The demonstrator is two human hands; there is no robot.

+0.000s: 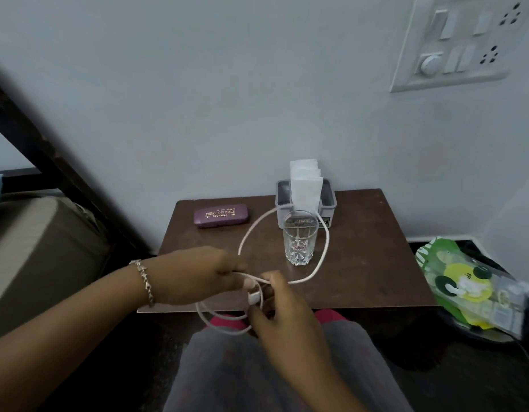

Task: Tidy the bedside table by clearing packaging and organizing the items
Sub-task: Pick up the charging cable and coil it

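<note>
One white cable (pixel 327 242) looped mid-frame above the brown table (pixel 370 263), left hand (pixel 198 275) and right hand (pixel 284 316) both pinching it with curled fingers, water glass (pixel 300 242) seen inside the loop, purple case (pixel 221 215) and tissue box (pixel 328 203) behind, green packet (pixel 462 286) lower right.

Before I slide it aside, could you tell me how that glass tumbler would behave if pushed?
The glass tumbler looks thick-based, so probably heavy for its size and steady, yet breakable. It seems to hold water, so a push could spill it. The white cable seems looped round it; tugging that may tip it.
</note>
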